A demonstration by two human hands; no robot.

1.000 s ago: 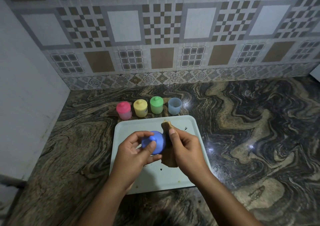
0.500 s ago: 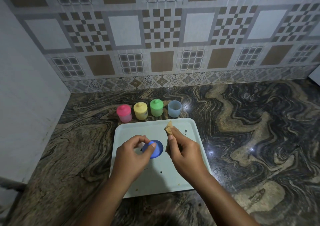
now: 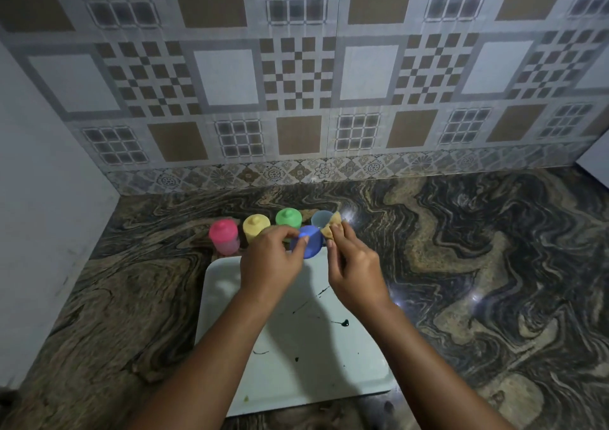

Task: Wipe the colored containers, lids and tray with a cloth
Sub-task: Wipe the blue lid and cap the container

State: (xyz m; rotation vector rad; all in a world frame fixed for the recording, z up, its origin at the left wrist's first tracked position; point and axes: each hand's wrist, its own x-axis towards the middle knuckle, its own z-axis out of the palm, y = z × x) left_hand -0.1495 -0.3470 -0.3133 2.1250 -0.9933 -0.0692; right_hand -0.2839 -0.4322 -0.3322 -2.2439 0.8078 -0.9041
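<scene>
Both hands have gone forward from over the middle of the tray to its far edge, taking the blue lid and the cloth with them. Nearest lies the one pale tray (image 3: 313, 380) on the counter (image 3: 494, 297), with dark streaks and spots not yet wiped off. Above its far edge the left hand (image 3: 270, 261) pinches the single loose blue lid (image 3: 309, 245) between thumb and curled fingertips. The right hand (image 3: 356, 271) has its fingers closed round the one tan cloth (image 3: 331, 231), bunched against the lid's right side.

Just beyond stand four containers in a row. The pink container (image 3: 224, 236), yellow container (image 3: 255, 231) and green container (image 3: 288, 220) are each capped. The light blue container (image 3: 321, 220) is open, directly behind the cloth.

The step in hand looks like finishing the lid. Next it probably needs seating squarely on the open container, and then the tray needs wiping.
</scene>
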